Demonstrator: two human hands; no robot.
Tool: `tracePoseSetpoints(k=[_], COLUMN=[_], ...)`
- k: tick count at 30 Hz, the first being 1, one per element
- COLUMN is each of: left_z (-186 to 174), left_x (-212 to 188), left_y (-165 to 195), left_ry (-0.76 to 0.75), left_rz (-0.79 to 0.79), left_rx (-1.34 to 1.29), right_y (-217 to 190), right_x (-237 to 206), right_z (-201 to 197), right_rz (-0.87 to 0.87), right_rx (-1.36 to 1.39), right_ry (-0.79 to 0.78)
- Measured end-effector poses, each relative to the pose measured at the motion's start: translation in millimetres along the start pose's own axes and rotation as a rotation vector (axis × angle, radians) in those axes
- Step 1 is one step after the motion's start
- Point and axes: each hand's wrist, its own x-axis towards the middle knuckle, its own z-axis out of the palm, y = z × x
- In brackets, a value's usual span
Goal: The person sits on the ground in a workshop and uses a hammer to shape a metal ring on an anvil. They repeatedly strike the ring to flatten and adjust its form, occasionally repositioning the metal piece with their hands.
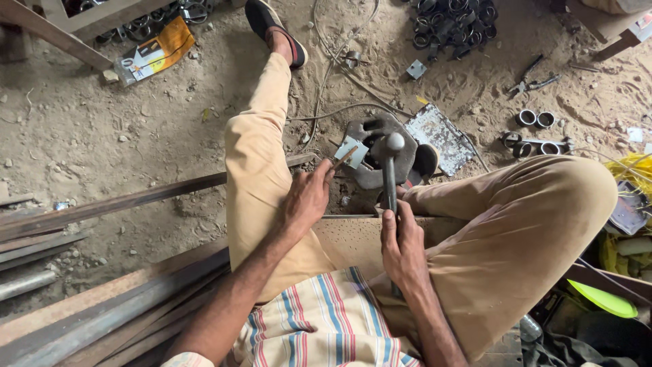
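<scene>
I sit on the sandy ground with my legs apart. My right hand (pixel 402 246) grips the dark handle of a hammer (pixel 390 170), whose round head rests over a thick, worn metal block (pixel 380 153). My left hand (pixel 309 197) holds thin tongs or a rod that pinches a small square metal plate (pixel 352 151) against the block's left edge. The plate lies tilted on the block, just left of the hammer head.
Long steel bars and angle irons (pixel 102 299) lie at the left. A flat grey metal sheet (pixel 438 136) sits beside the block. Piles of metal rings (pixel 451 24), short pipe pieces (pixel 536 132), pliers (pixel 533 81), cables and an orange packet (pixel 156 51) lie around.
</scene>
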Motion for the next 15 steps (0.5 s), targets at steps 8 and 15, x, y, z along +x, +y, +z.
tracePoseSetpoints(k=[8,15], left_z=[8,-3], left_x=[-2,-4], left_y=[-10,5], left_ry=[-0.232,-0.249], left_rz=[-0.161,-0.256], left_rx=[-0.231,-0.120], right_y=[-16,-5], right_x=[6,18], right_z=[-5,6], right_rz=[-0.012,-0.037], right_rx=[-0.052,-0.094], right_ry=[0.011,-0.024])
